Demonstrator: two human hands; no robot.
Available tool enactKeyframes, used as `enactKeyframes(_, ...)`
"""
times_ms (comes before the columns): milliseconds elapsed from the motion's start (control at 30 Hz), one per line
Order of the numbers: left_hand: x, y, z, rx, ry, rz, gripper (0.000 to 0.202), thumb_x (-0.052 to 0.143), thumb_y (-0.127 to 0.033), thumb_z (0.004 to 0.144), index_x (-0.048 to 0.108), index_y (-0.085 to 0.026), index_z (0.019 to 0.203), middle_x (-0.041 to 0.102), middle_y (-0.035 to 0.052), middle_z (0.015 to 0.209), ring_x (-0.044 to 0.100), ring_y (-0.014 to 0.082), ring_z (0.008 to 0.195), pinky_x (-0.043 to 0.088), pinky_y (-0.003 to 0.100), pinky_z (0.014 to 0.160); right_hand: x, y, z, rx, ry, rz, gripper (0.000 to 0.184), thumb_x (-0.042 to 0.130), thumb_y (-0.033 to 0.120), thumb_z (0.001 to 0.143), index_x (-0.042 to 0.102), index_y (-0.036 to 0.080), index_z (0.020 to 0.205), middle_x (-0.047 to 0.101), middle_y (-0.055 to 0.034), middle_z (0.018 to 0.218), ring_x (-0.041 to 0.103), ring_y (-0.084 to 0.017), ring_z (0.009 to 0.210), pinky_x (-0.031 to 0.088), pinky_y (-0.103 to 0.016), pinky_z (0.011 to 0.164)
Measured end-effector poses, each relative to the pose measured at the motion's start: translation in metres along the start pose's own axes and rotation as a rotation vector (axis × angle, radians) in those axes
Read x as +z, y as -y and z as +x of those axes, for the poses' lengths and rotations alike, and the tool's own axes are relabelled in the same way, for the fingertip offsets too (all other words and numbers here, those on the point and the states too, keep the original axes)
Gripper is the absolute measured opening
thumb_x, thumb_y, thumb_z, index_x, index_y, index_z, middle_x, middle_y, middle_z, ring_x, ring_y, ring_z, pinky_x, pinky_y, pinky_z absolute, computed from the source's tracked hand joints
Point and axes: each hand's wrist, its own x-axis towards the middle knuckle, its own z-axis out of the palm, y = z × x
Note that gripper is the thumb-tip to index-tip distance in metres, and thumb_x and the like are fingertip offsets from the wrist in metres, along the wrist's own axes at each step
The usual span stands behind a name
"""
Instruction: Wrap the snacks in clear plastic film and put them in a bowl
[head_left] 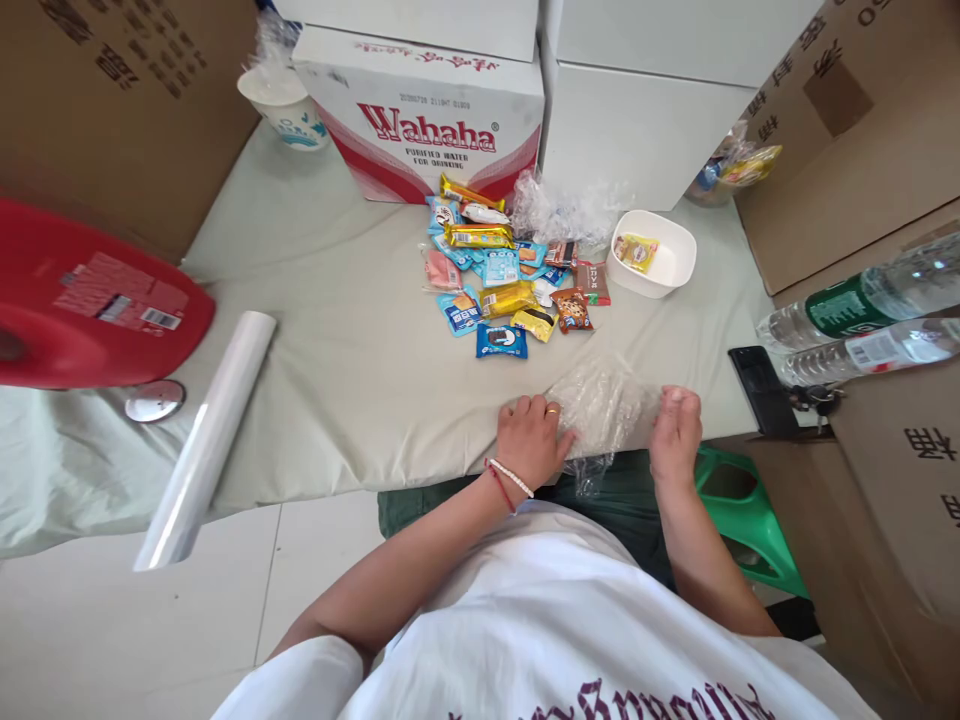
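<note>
Crumpled clear plastic film [604,405] stretches between my two hands at the table's front edge, part of it hanging over the edge. My left hand [531,440], with a ring and bracelets, is closed at the film's left side; its fingers are bent and its thumb lies against the film. At the right side, my right hand [677,430] pinches the film between thumb and curled fingers. Beyond the film lies a pile of wrapped snacks [501,268]. A white bowl [675,262] holds one yellow-wrapped snack [636,252].
A roll of clear film [214,430] and a red jug [90,290] lie left. A Wahaha carton [442,120] stands behind the snacks beside crumpled plastic [566,210]. At right are a black phone [761,390], keys [817,398], two bottles [870,350] and a green stool [750,510].
</note>
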Motion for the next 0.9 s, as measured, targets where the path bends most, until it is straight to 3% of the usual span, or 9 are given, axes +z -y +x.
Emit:
enactKeyframes(100, 0.008, 0.004, 0.005, -0.015, -0.003, 0.033, 0.034, 0.042, -0.038, 0.106, 0.070, -0.017, 0.107, 0.068, 0.0161, 0.103, 0.060, 0.0329, 0.104, 0.039, 0.046, 0.081, -0.002, 0.003, -0.021, -0.010, 0.106, -0.172, 0.056, 0.038, 0.071, 0.101, 0.065, 0.022, 0.098, 0.066, -0.0113, 0.098, 0.062, -0.029, 0.099, 0.048, -0.047, 0.096)
enactKeyframes(200, 0.010, 0.007, 0.005, -0.033, -0.032, 0.012, 0.038, 0.037, -0.035, 0.108, 0.071, -0.018, 0.102, 0.068, 0.0150, 0.100, 0.061, 0.0307, 0.100, 0.040, 0.044, 0.080, 0.008, 0.012, -0.036, -0.065, 0.316, -0.248, 0.050, 0.056, 0.071, 0.095, 0.069, 0.023, 0.098, 0.068, -0.0117, 0.101, 0.061, -0.029, 0.097, 0.049, -0.045, 0.091)
enactKeyframes(300, 0.007, 0.012, 0.002, -0.054, -0.067, -0.107, 0.037, 0.039, -0.036, 0.107, 0.071, -0.019, 0.099, 0.068, 0.0135, 0.098, 0.062, 0.0278, 0.098, 0.043, 0.042, 0.082, 0.023, 0.025, -0.036, -0.137, 0.313, -0.148, 0.043, 0.058, 0.063, 0.096, 0.071, 0.023, 0.097, 0.068, -0.0113, 0.102, 0.060, -0.029, 0.101, 0.049, -0.045, 0.094)
enactKeyframes(433, -0.003, 0.033, -0.003, -0.185, -0.215, -0.600, 0.046, 0.036, -0.047, 0.108, 0.070, -0.020, 0.095, 0.068, 0.0118, 0.098, 0.064, 0.0230, 0.091, 0.049, 0.038, 0.083, 0.039, 0.036, -0.019, -0.009, 0.293, 0.290, 0.036, 0.058, 0.058, 0.097, 0.068, 0.024, 0.091, 0.067, -0.0066, 0.096, 0.063, -0.023, 0.092, 0.054, -0.040, 0.087)
enactKeyframes(533, -0.014, 0.055, -0.008, -0.476, -0.328, -1.135, 0.050, 0.051, -0.065, 0.098, 0.071, -0.020, 0.097, 0.070, 0.0089, 0.094, 0.066, 0.0191, 0.082, 0.053, 0.033, 0.076, 0.044, 0.041, -0.006, 0.242, 0.309, 0.659, 0.038, 0.069, 0.062, 0.088, 0.061, 0.025, 0.090, 0.067, -0.0022, 0.090, 0.067, -0.020, 0.085, 0.060, -0.036, 0.078)
enactKeyframes(600, -0.021, 0.067, -0.010, -0.651, -0.370, -1.434, 0.051, 0.066, -0.070, 0.087, 0.070, -0.020, 0.096, 0.071, 0.0059, 0.090, 0.069, 0.0176, 0.077, 0.055, 0.031, 0.070, 0.047, 0.044, -0.002, 0.384, 0.330, 0.783, 0.044, 0.076, 0.064, 0.080, 0.057, 0.025, 0.089, 0.065, 0.0011, 0.082, 0.067, -0.017, 0.074, 0.060, -0.031, 0.065)
enactKeyframes(667, -0.028, 0.075, -0.012, -0.745, -0.394, -1.577, 0.054, 0.075, -0.071, 0.078, 0.066, -0.021, 0.096, 0.071, 0.0027, 0.087, 0.070, 0.0159, 0.070, 0.054, 0.028, 0.061, 0.052, 0.048, -0.001, 0.447, 0.349, 0.781, 0.050, 0.080, 0.067, 0.075, 0.056, 0.025, 0.090, 0.062, 0.0042, 0.074, 0.063, -0.013, 0.059, 0.053, -0.024, 0.049)
enactKeyframes(800, -0.039, 0.091, -0.017, -0.782, -0.310, -1.453, 0.058, 0.067, -0.078, 0.079, 0.060, -0.024, 0.098, 0.065, -0.0033, 0.067, 0.060, 0.0132, 0.045, 0.037, 0.024, 0.039, 0.059, 0.052, -0.001, 0.355, 0.395, 0.627, 0.049, 0.069, 0.072, 0.083, 0.055, 0.026, 0.093, 0.056, 0.0078, 0.061, 0.047, -0.010, 0.038, 0.032, -0.021, 0.032)
enactKeyframes(900, -0.048, 0.109, -0.021, -0.751, -0.154, -1.310, 0.052, 0.066, -0.073, 0.082, 0.060, -0.023, 0.092, 0.059, -0.0048, 0.055, 0.054, 0.0135, 0.038, 0.033, 0.024, 0.036, 0.060, 0.050, 0.006, 0.238, 0.459, 0.485, 0.042, 0.062, 0.068, 0.091, 0.057, 0.026, 0.095, 0.053, 0.0082, 0.056, 0.043, -0.012, 0.035, 0.030, -0.024, 0.032)
